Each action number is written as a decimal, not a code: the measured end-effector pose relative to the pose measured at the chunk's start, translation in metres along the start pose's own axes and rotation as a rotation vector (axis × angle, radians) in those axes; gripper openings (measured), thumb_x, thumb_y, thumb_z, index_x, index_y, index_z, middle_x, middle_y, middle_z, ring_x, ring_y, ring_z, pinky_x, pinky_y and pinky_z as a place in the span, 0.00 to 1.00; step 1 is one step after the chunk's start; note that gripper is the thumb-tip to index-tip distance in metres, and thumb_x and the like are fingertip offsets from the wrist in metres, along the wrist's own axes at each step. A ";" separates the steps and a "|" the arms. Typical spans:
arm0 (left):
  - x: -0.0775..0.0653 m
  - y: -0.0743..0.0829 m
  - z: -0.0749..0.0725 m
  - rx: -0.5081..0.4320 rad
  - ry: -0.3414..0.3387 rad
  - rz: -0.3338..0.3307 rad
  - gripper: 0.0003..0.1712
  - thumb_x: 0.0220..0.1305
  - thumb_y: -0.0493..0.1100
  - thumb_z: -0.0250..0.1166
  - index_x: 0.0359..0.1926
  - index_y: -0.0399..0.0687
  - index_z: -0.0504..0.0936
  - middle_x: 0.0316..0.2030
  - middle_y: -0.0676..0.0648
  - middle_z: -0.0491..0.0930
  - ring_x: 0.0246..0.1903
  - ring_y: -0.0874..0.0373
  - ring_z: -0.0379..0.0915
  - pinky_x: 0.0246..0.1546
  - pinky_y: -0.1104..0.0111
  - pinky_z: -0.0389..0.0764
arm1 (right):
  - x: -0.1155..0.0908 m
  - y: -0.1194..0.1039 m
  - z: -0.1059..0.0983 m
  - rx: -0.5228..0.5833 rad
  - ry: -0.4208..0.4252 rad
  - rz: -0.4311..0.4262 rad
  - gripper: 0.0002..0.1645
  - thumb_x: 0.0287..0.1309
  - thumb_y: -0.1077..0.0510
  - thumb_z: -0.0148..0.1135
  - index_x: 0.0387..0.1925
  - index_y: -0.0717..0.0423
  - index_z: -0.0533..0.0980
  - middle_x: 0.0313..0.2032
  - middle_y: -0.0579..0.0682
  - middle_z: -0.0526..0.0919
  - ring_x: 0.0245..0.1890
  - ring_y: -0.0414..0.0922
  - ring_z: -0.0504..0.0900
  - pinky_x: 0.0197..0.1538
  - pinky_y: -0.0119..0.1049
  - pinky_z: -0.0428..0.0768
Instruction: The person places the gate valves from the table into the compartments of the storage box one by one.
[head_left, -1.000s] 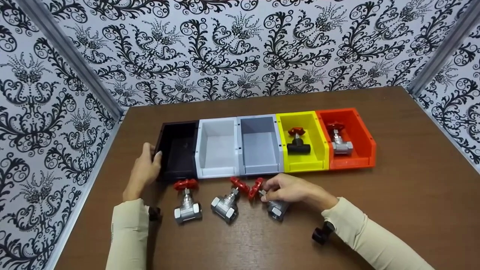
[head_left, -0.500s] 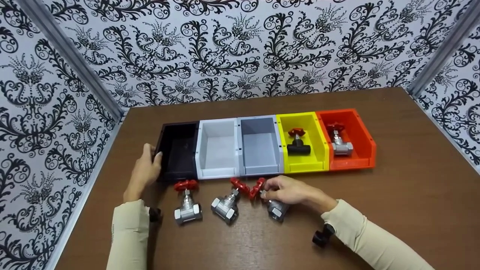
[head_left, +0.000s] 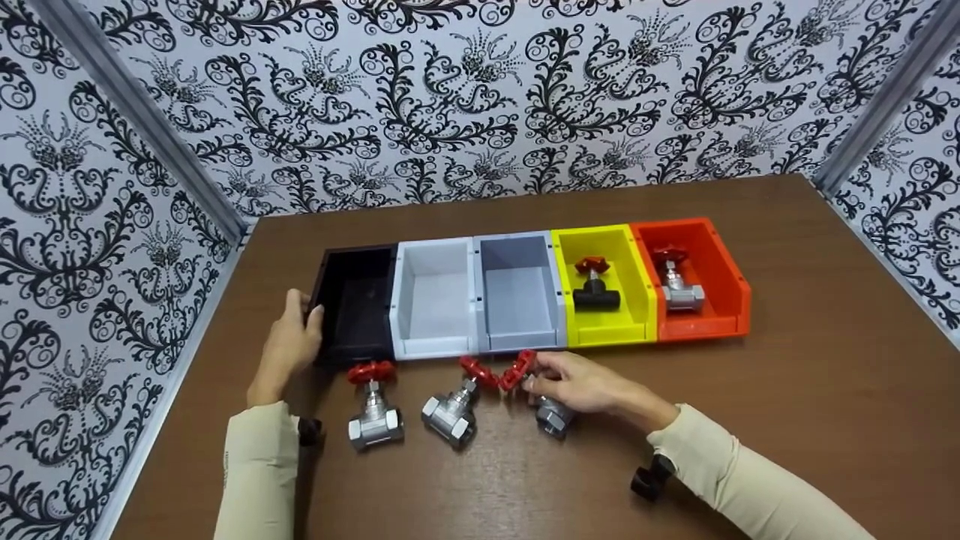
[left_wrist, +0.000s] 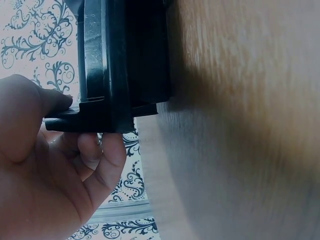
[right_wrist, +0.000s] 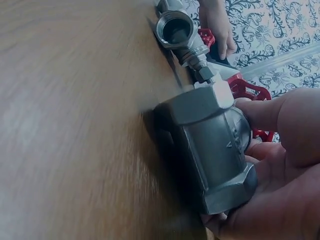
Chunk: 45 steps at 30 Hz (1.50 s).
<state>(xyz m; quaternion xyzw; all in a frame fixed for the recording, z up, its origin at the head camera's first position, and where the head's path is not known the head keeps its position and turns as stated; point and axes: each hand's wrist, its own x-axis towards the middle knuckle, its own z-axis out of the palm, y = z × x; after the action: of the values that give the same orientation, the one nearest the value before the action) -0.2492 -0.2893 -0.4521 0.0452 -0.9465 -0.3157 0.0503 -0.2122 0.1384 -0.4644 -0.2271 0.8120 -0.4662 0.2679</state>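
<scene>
At the row's left end, my left hand [head_left: 289, 337] grips the side wall of the black bin [head_left: 356, 304]; the left wrist view has the thumb over the rim and fingers under it. My right hand [head_left: 589, 384] pinches a silver gate valve [right_wrist: 212, 145] with a red handwheel [head_left: 517, 370], its body partly hidden by the hand in the head view. That handwheel meets the wheel of the middle silver valve [head_left: 450, 416], which lies tilted on the table. Further left lies another silver valve [head_left: 375, 420], wheel toward the black bin.
Right of the black bin stand a white bin [head_left: 439, 300], a grey bin [head_left: 519, 296], a yellow bin [head_left: 641, 315] holding a dark valve [head_left: 596, 296], and a red bin [head_left: 724, 300] holding a silver valve [head_left: 681, 291]. Patterned walls [head_left: 480, 97] enclose the brown table [head_left: 825, 390].
The valve in my right hand has turned and its red wheel has come up slightly. My left hand keeps its place on the black bin.
</scene>
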 end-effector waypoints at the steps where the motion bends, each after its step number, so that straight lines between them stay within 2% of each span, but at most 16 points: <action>1: 0.000 -0.001 0.000 0.001 0.000 -0.001 0.19 0.78 0.48 0.45 0.59 0.40 0.60 0.51 0.28 0.76 0.49 0.30 0.75 0.46 0.40 0.70 | 0.000 0.000 0.000 0.000 0.002 -0.003 0.12 0.69 0.55 0.57 0.49 0.55 0.77 0.37 0.51 0.85 0.37 0.44 0.82 0.42 0.39 0.78; 8: 0.001 -0.003 0.002 -0.007 0.001 -0.005 0.19 0.78 0.48 0.45 0.59 0.40 0.60 0.51 0.28 0.76 0.50 0.30 0.74 0.47 0.39 0.70 | -0.001 -0.002 0.002 -0.021 0.032 -0.024 0.11 0.67 0.55 0.61 0.45 0.56 0.78 0.33 0.51 0.87 0.31 0.40 0.82 0.36 0.33 0.77; 17: 0.001 0.000 0.000 -0.016 0.007 0.004 0.18 0.78 0.48 0.45 0.58 0.40 0.60 0.50 0.28 0.77 0.49 0.30 0.75 0.46 0.40 0.71 | -0.003 -0.007 0.003 0.011 0.028 -0.023 0.10 0.67 0.54 0.61 0.44 0.56 0.78 0.33 0.50 0.87 0.30 0.41 0.82 0.34 0.33 0.77; 23: 0.001 0.000 0.000 -0.018 0.020 0.011 0.17 0.77 0.47 0.46 0.57 0.40 0.61 0.50 0.28 0.78 0.49 0.30 0.76 0.47 0.41 0.71 | -0.004 -0.012 0.002 0.110 0.038 0.012 0.13 0.67 0.53 0.61 0.48 0.56 0.78 0.37 0.53 0.86 0.33 0.43 0.81 0.37 0.36 0.78; 31: 0.000 0.001 0.000 -0.023 -0.006 -0.005 0.19 0.78 0.49 0.44 0.59 0.40 0.60 0.51 0.28 0.77 0.50 0.31 0.75 0.48 0.41 0.71 | -0.004 -0.017 -0.001 0.243 0.041 0.099 0.22 0.63 0.51 0.65 0.54 0.59 0.76 0.42 0.56 0.84 0.39 0.46 0.81 0.43 0.38 0.78; 36: 0.001 0.001 -0.001 -0.024 0.002 0.008 0.19 0.78 0.48 0.45 0.59 0.39 0.60 0.50 0.27 0.77 0.48 0.32 0.76 0.47 0.42 0.71 | -0.004 -0.018 -0.005 0.277 0.018 0.094 0.27 0.60 0.50 0.68 0.57 0.58 0.74 0.45 0.54 0.83 0.44 0.47 0.79 0.50 0.39 0.75; 45: 0.000 -0.001 0.000 -0.022 0.002 0.006 0.19 0.78 0.49 0.45 0.59 0.40 0.60 0.49 0.27 0.78 0.47 0.31 0.75 0.45 0.41 0.71 | -0.004 -0.025 -0.011 0.425 0.008 0.106 0.36 0.59 0.56 0.69 0.63 0.64 0.65 0.57 0.66 0.75 0.45 0.48 0.80 0.51 0.38 0.79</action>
<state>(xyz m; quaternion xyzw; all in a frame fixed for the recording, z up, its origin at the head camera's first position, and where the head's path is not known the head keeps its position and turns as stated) -0.2494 -0.2900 -0.4526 0.0423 -0.9430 -0.3258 0.0527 -0.2139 0.1363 -0.4370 -0.1208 0.7071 -0.6132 0.3307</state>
